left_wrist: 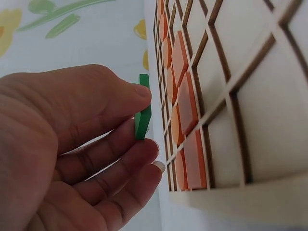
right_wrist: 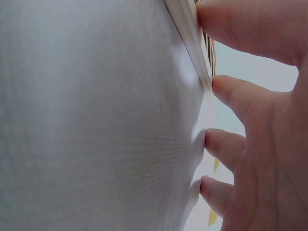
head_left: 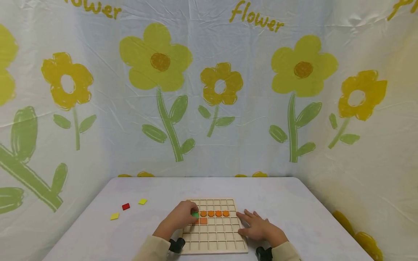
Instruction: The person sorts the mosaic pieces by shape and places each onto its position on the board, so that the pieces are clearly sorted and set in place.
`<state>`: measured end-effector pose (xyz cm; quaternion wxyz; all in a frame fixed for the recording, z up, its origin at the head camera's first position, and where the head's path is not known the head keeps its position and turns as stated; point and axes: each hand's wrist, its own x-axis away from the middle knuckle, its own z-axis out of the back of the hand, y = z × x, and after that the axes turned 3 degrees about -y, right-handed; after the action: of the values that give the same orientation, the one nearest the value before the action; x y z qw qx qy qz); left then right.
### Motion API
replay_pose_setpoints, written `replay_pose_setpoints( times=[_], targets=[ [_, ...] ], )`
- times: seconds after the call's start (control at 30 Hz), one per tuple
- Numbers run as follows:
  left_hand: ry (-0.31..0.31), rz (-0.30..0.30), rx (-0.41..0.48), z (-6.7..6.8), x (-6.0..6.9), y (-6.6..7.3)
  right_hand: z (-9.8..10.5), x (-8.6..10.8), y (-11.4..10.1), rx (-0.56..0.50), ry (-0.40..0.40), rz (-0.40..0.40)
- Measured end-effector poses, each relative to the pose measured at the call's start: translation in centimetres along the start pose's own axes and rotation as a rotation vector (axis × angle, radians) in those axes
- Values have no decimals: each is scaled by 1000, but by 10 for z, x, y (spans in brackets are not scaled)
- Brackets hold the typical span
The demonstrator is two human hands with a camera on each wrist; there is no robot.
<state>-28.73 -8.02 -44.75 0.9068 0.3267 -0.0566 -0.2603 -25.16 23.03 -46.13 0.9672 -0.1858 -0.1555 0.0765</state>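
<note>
A wooden grid board (head_left: pixel 212 237) lies flat on the table. Between thumb and fingers, my left hand (head_left: pixel 180 217) pinches a small green tile (left_wrist: pixel 143 107) over the board's left part, tilted on edge in the left wrist view. Orange round pieces (head_left: pixel 218 214) fill several cells in one row, and orange square tiles (left_wrist: pixel 188 103) sit in the row nearer me, partly hidden by the left hand in the head view. My right hand (head_left: pixel 260 228), fingers spread, touches the board's right edge with thumb and index finger; its other fingertips (right_wrist: pixel 215 190) rest on the table.
On the table's left side lie a red tile (head_left: pixel 125 206) and two yellow tiles, one farther back (head_left: pixel 142 201) and one nearer (head_left: pixel 114 216). A flower-printed cloth (head_left: pixel 241 145) hangs behind the table and along its sides.
</note>
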Motion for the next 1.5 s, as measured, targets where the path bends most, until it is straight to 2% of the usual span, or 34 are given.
replay_pose_setpoints(
  times=[0.27, 0.43, 0.57, 0.77, 0.93, 1.17, 1.37, 1.5],
  targets=[
    [-18, -2, -56, -11, -11, 8, 0, 0, -2, -8, -3, -12],
    [-45, -39, -59, -16, -14, 13, -2, -1, -1, -11, -9, -22],
    [-69, -31, -90, -20, -19, 19, -4, -1, 0, -4, 0, -15],
    [-85, 13, -120, -26, -26, 27, -5, -1, 1, 10, 16, -9],
    [-95, 17, -176, -30, -32, 30, -4, -1, 1, 15, 21, -10],
    [-107, -23, -199, -33, -35, 34, -1, 0, -1, 25, 25, -4],
    [-118, -22, -225, -33, -35, 39, 0, 1, -3, 25, 26, -2],
    [-114, -19, -231, -36, -37, 38, 1, 2, -3, 29, 27, 1]
  ],
)
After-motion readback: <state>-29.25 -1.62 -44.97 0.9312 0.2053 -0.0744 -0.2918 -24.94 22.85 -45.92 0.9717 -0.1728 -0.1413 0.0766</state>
